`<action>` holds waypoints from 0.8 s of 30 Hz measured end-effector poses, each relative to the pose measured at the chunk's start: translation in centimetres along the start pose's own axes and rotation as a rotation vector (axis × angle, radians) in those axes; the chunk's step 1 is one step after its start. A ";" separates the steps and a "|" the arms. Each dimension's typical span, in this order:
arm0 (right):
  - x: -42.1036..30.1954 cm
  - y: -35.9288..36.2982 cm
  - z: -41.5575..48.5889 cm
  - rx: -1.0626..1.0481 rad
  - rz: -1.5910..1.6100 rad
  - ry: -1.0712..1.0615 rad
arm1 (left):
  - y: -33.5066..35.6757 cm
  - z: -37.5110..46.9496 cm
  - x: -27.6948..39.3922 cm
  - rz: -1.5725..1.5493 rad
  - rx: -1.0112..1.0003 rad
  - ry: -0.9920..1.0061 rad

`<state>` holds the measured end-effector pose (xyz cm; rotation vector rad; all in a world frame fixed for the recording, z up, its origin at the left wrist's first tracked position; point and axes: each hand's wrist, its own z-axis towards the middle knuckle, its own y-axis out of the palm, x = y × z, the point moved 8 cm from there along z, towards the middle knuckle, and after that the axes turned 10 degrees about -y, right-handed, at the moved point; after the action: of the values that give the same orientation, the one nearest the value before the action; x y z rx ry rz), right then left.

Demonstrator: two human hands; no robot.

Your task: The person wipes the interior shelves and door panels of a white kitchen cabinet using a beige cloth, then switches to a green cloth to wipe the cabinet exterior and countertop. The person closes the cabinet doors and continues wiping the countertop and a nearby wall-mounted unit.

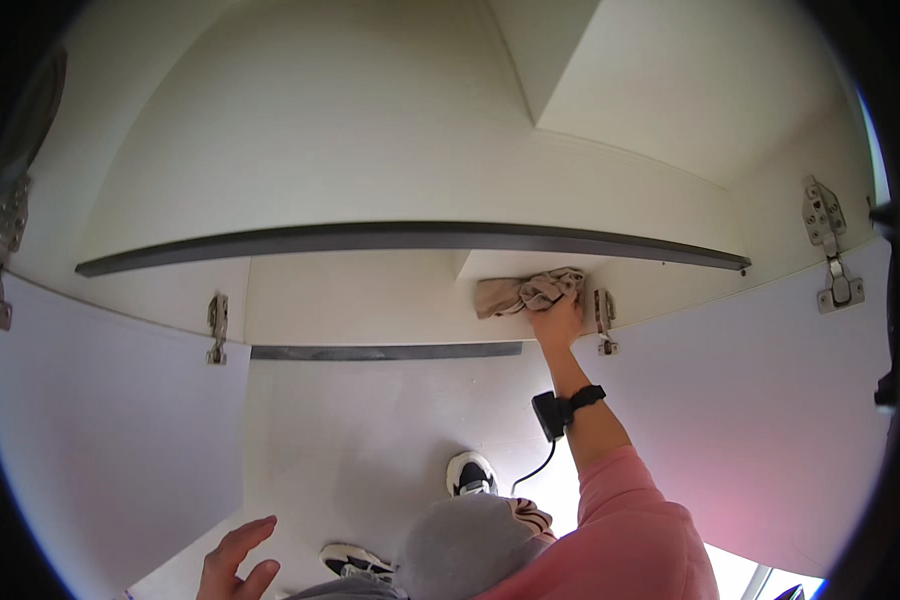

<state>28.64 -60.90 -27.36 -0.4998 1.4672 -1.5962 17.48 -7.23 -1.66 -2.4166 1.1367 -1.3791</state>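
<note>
My right hand point(559, 321) grips a crumpled beige-brown cloth point(506, 297) inside a white cabinet, low down near its right side. The cloth rests on the cabinet's bottom panel point(360, 304), and part of it trails to the left of my fingers. A black strap with a small box-like device point(551, 415) and a cable sits on my right wrist. My left hand point(238, 559) hangs at the bottom left with thumb and fingers apart, holding nothing.
Two cabinet doors, left point(120, 420) and right point(727, 405), stand open on metal hinges point(832, 247). A dark horizontal bar point(420, 236) crosses the cabinet front above my right hand. A white box-like section point(645, 97) juts out at upper right. My shoes point(471, 474) are on the pale floor point(330, 420).
</note>
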 end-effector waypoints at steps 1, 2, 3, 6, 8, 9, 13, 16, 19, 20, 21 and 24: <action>-0.5 -0.6 -0.1 0.078 -0.032 -0.001 | 0.3 0.3 -0.1 -0.025 -0.025 -0.009; -1.1 -0.4 -0.3 0.065 0.082 -0.004 | 0.4 0.6 -0.2 -0.070 -0.033 -0.016; -2.6 0.1 -0.6 -0.027 0.070 -0.113 | 0.5 1.0 -0.2 -0.072 -0.022 -0.007; -5.3 0.6 -2.0 -0.236 0.019 -0.363 | 0.7 1.8 -0.8 -0.079 -0.015 -0.017; -3.8 -0.9 -1.7 -0.146 0.020 -0.275 | 0.6 1.8 -1.0 -0.014 -0.015 0.003; -2.7 -1.1 -1.4 -0.150 0.039 -0.222 | 0.4 1.7 -1.1 0.021 -0.012 0.016; 2.2 -0.3 1.1 -0.253 0.086 0.018 | -0.1 1.3 -2.5 -0.076 0.006 -0.024; 2.5 1.0 2.9 -0.400 -0.016 -0.060 | -0.1 1.1 -3.2 -0.081 0.012 -0.037; 2.2 0.9 2.9 -0.477 -0.098 -0.077 | -0.3 1.1 -3.5 -0.068 -0.013 -0.041; 2.0 0.5 2.5 -0.463 -0.079 -0.064 | -0.5 1.0 -3.6 -0.068 -0.008 -0.035; 1.6 -0.1 2.1 -0.417 -0.068 -0.057 | -0.8 0.8 -3.7 -0.073 0.004 -0.032; -1.3 -1.2 -1.3 -0.307 -0.052 -0.151 | -1.4 0.4 -3.9 -0.092 0.028 0.001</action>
<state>27.88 -59.19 -26.23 -0.8220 1.6007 -1.3450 17.35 -3.76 -3.93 -2.4774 1.0114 -1.4121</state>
